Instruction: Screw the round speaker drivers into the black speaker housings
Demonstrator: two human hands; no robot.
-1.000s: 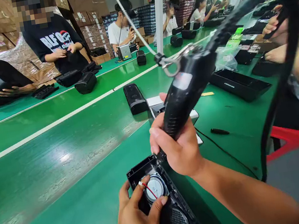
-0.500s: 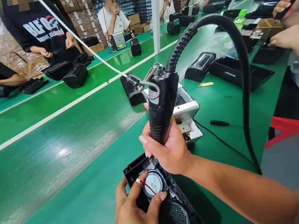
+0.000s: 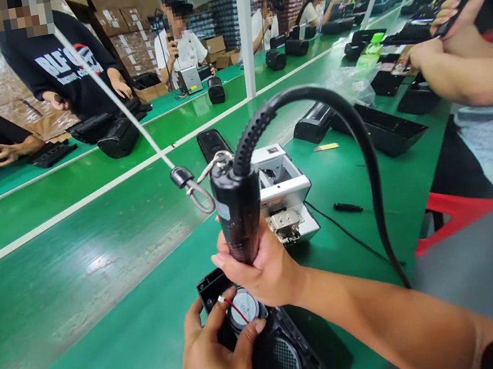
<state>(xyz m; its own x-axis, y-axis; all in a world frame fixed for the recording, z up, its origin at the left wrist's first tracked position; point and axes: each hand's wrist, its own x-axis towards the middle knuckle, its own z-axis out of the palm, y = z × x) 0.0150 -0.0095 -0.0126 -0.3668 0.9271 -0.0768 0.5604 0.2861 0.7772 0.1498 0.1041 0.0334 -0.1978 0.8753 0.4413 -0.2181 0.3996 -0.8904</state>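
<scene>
My right hand is wrapped round a black corded electric screwdriver, held nearly upright over a black speaker housing. A thick black cable arches from its top, beside a ring and a white cord. The tool's tip is hidden behind my hand. My left hand grips the housing's near left side, its fingers and thumb around a round silver speaker driver. A red wire with a white plug lies by the index finger. A round mesh grille shows nearer to me.
Beyond my right hand stands a white metal machine. A black screwdriver lies to its right. Black housings and a yellow strip are farther back. A person's arms are at right; other people work across the green conveyor.
The view has shifted, so most things sit further left. The electric screwdriver has turned more upright in my right hand. My left hand keeps its place on the housing.
</scene>
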